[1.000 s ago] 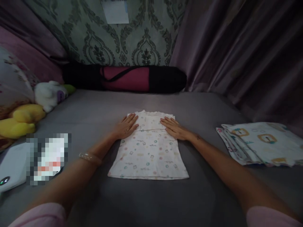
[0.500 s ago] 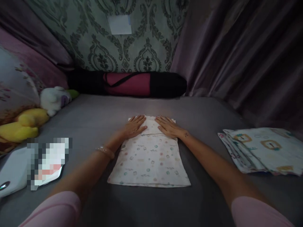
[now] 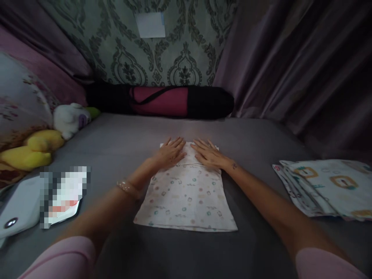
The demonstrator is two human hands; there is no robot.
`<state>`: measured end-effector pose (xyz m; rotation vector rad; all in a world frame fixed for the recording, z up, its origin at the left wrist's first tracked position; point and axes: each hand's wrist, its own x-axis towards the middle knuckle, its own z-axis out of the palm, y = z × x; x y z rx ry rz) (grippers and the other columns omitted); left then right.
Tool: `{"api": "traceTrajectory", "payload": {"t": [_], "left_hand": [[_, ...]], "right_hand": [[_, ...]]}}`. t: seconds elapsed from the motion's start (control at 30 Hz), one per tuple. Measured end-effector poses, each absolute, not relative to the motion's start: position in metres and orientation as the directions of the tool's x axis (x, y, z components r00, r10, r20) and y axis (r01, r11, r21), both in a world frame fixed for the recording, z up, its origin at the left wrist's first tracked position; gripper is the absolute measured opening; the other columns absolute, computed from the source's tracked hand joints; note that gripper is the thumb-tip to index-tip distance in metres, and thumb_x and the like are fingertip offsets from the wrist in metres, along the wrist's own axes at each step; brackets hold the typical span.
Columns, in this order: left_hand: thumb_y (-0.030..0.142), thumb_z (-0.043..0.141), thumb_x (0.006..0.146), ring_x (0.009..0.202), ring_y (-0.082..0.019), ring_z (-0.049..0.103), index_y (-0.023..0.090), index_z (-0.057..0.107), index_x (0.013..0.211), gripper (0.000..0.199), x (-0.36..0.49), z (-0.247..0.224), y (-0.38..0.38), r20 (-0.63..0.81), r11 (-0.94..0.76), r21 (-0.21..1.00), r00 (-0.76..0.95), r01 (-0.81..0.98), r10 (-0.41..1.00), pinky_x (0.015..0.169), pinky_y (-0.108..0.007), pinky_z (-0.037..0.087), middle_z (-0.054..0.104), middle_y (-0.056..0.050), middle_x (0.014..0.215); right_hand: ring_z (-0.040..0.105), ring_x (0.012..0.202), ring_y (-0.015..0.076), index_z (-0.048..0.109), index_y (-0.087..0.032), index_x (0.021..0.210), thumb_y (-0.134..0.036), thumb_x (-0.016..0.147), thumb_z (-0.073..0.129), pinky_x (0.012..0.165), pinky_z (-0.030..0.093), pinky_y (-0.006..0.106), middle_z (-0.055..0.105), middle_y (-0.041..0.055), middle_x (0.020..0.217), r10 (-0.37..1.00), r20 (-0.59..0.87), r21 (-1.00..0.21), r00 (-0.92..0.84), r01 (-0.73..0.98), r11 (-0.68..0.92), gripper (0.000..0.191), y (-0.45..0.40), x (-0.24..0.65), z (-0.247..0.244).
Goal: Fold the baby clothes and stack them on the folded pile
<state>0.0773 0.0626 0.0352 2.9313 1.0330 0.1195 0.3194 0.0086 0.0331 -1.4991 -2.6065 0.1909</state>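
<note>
A white cloth [image 3: 187, 197] with small green, orange and grey prints lies flat before me, its far part folded over in a short flap. My left hand [image 3: 172, 152] rests palm down on the left side of that flap, fingers spread. On the right side, my right hand [image 3: 209, 153] lies flat in the same way, fingers apart and pointing away from me. A narrow strip of the flap shows between the two hands. Neither hand grips the cloth.
Folded printed cloths [image 3: 334, 186] are stacked at the right. To the left lie a white device [image 3: 23, 205], a phone with a blurred screen [image 3: 65, 197], a yellow plush toy [image 3: 35, 149] and a white one [image 3: 68, 120]. A black and red long bag [image 3: 162, 101] lines the wall.
My left hand has slid slightly inward across the flap, toward the right hand. My right hand stays nearly in place. The whole view has shifted a little.
</note>
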Motion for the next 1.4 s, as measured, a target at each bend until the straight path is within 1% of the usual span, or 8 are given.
{"api": "traceTrajectory", "payload": {"t": [0.07,0.3,0.53,0.67,0.8,1.13,1.27,1.4], "left_hand": [[0.053,0.01,0.097,0.145,-0.022,0.018,0.015,0.024,0.15,0.067,0.081,0.031,0.059,0.107,-0.776,0.065,0.769,0.628,0.631,0.117,-0.042,0.008,0.026,-0.012,0.156],[0.057,0.013,0.096,0.145,-0.024,0.016,0.019,0.023,0.151,0.067,0.079,0.008,0.064,0.055,-0.742,0.118,0.742,0.66,0.669,0.117,-0.045,0.012,0.022,-0.01,0.157],[0.06,0.012,0.095,0.146,-0.025,0.011,0.019,0.02,0.151,0.07,0.077,0.021,0.066,-0.024,-0.739,0.174,0.753,0.651,0.658,0.117,-0.046,0.01,0.017,-0.01,0.158],[0.058,0.01,0.096,0.146,-0.025,0.01,0.018,0.022,0.151,0.069,0.072,0.024,0.064,0.068,-0.742,0.139,0.741,0.656,0.668,0.117,-0.045,0.006,0.018,-0.01,0.158],[0.06,0.012,0.095,0.145,-0.026,0.019,0.02,0.028,0.149,0.069,0.07,0.014,0.064,0.04,-0.721,0.109,0.721,0.685,0.691,0.116,-0.046,0.012,0.023,-0.01,0.157],[0.057,0.014,0.097,0.144,-0.028,0.02,0.016,0.028,0.149,0.068,0.072,0.024,0.059,0.056,-0.729,0.063,0.727,0.681,0.684,0.116,-0.051,0.011,0.025,-0.013,0.156],[0.053,0.015,0.098,0.145,-0.025,0.016,0.017,0.027,0.149,0.064,0.065,0.035,0.028,0.167,-0.777,0.014,0.765,0.629,0.622,0.118,-0.049,0.003,0.028,-0.012,0.155],[0.055,0.019,0.097,0.146,-0.022,0.014,0.025,0.019,0.152,0.062,0.05,0.025,-0.004,0.134,-0.836,0.03,0.827,0.548,0.547,0.119,-0.044,0.006,0.026,-0.007,0.156]], "right_hand": [[0.011,0.145,0.0252,0.027,-0.021,0.151,-0.043,0.099,0.027,0.116,0.008,0.053,0.02,0.0068,0.157,0.873,0.071,-0.163,-0.483,0.857,0.488,0.056,0.007,0.312,0.034],[0.012,0.145,0.0251,0.027,-0.024,0.151,-0.047,0.099,0.025,0.116,0.011,0.052,0.023,0.0038,0.156,0.895,0.029,-0.2,-0.445,0.875,0.442,0.057,0.007,0.306,0.022],[0.009,0.145,0.0256,0.025,-0.022,0.151,-0.047,0.098,0.027,0.116,0.01,0.052,0.018,0.0068,0.158,0.9,-0.005,-0.277,-0.436,0.865,0.418,0.059,0.01,0.312,0.032],[0.006,0.145,0.025,0.026,-0.02,0.151,-0.045,0.099,0.024,0.116,0.009,0.053,0.016,0.0083,0.158,0.917,0.073,-0.253,-0.392,0.882,0.397,0.058,0.006,0.316,0.036],[0.013,0.145,0.0253,0.027,-0.021,0.151,-0.046,0.098,0.027,0.117,0.012,0.05,0.021,0.0065,0.157,0.909,0.04,-0.192,-0.415,0.889,0.415,0.058,0.0,0.314,0.027],[0.012,0.145,0.0253,0.024,-0.022,0.151,-0.045,0.098,0.027,0.117,0.012,0.051,0.019,0.0071,0.157,0.902,0.035,-0.162,-0.431,0.888,0.431,0.058,-0.001,0.314,0.028],[0.007,0.145,0.0245,0.024,-0.022,0.151,-0.045,0.1,0.027,0.117,0.006,0.051,0.015,0.0071,0.158,0.888,0.124,-0.14,-0.443,0.878,0.458,0.057,-0.024,0.303,0.04],[0.007,0.145,0.0227,0.024,-0.021,0.151,-0.044,0.1,0.026,0.117,0.008,0.048,0.017,0.0067,0.158,0.838,0.089,-0.141,-0.538,0.826,0.545,0.056,-0.057,0.289,0.04]]}}
